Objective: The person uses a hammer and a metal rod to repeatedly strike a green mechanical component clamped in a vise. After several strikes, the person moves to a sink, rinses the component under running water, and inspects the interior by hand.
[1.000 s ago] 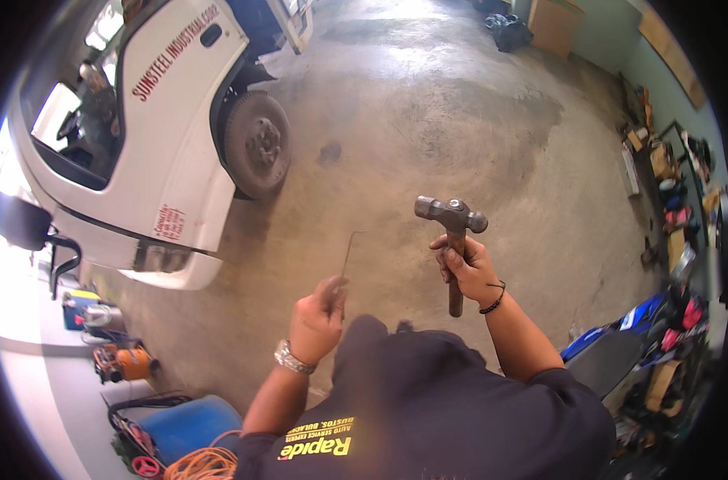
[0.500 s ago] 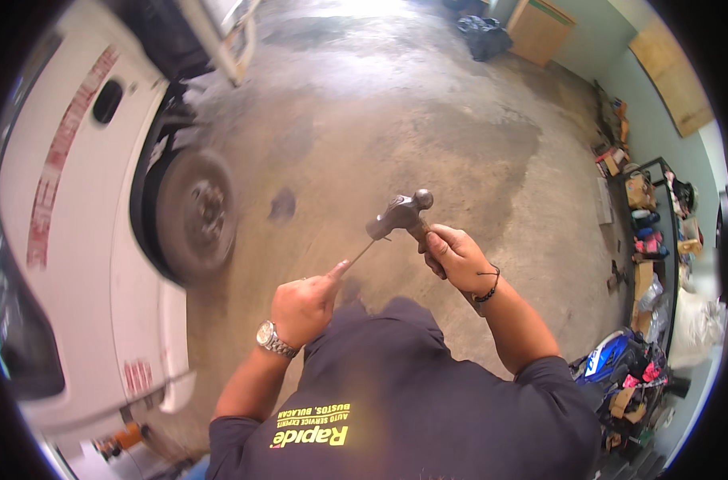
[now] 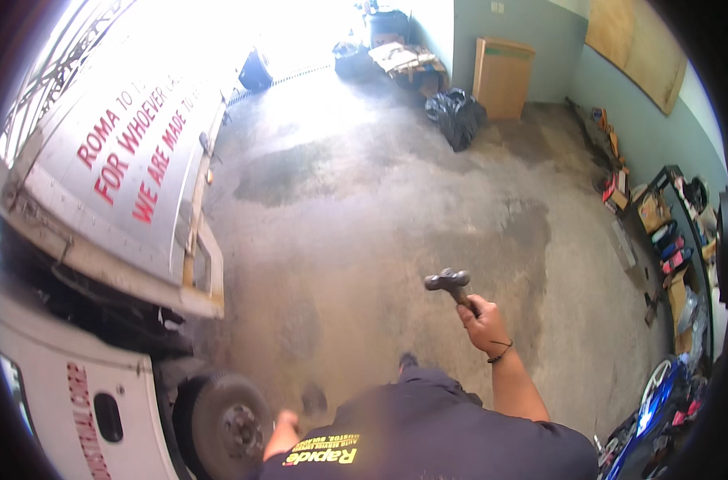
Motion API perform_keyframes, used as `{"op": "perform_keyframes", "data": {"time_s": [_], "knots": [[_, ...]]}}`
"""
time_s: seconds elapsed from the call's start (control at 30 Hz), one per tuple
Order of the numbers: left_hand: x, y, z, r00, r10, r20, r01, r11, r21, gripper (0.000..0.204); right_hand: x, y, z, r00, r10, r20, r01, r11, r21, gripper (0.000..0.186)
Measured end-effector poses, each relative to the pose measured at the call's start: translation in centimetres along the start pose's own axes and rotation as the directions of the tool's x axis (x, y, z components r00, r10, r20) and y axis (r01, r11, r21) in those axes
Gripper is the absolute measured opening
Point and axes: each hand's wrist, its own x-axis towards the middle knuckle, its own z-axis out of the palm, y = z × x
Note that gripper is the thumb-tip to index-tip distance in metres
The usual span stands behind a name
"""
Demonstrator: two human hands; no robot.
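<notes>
My right hand (image 3: 485, 326) is closed round the handle of a ball-peen hammer (image 3: 447, 280). The metal head points up and to the left, out in front of me over the concrete floor. A dark bracelet circles that wrist. Lower down, my left hand (image 3: 284, 420) hangs at my left side, close to the front wheel (image 3: 234, 428) of a white truck. This hand is small and smeared, with its fingers mostly hidden, so whether it holds anything does not show.
The white truck's cab door (image 3: 68, 400) and grey cargo body (image 3: 132, 184) line my left. Ahead on the floor sit a black garbage bag (image 3: 457, 118) and a tall cardboard box (image 3: 501, 80). A cluttered dark rack (image 3: 660, 180) and a blue motorcycle (image 3: 656, 408) stand along the right.
My hands have parted: the left dropped to my side, away from the hammer, and the thin metal rod it held no longer shows. My view has lifted toward the bright doorway.
</notes>
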Motion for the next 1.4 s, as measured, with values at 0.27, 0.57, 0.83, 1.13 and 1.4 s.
{"op": "perform_keyframes", "data": {"time_s": [0.27, 0.57, 0.83, 1.13, 1.4], "knots": [[8.0, -6.4, -14.6, 0.873, -0.474, 0.114, 0.133, 0.007, -0.991, 0.034, 40.7, 6.9, 10.1, 0.970, 0.048, 0.237, 0.054, 0.912, -0.406, 0.038], [13.6, -33.2, -43.3, 0.894, -0.447, 0.043, 0.133, 0.172, -0.976, 0.035, 53.2, 25.8, 11.0, 0.486, 0.753, 0.443, -0.094, 0.549, -0.831, 0.024], [23.3, -73.8, -93.7, 0.580, -0.617, -0.531, -0.196, 0.527, -0.827, 0.035, 72.9, 25.6, 17.0, 0.287, 0.931, 0.226, -0.697, 0.364, -0.618, 0.021], [29.6, -84.6, -117.5, 0.688, -0.610, -0.393, -0.109, 0.449, -0.887, 0.038, 127.3, 13.7, 29.2, 0.552, 0.790, 0.267, -0.427, 0.543, -0.723, 0.026], [38.8, -92.6, -121.6, 0.869, -0.481, 0.118, 0.237, 0.195, -0.952, 0.036, 174.9, -7.1, 32.6, 0.784, 0.580, 0.223, -0.458, 0.781, -0.424, 0.035]]}}
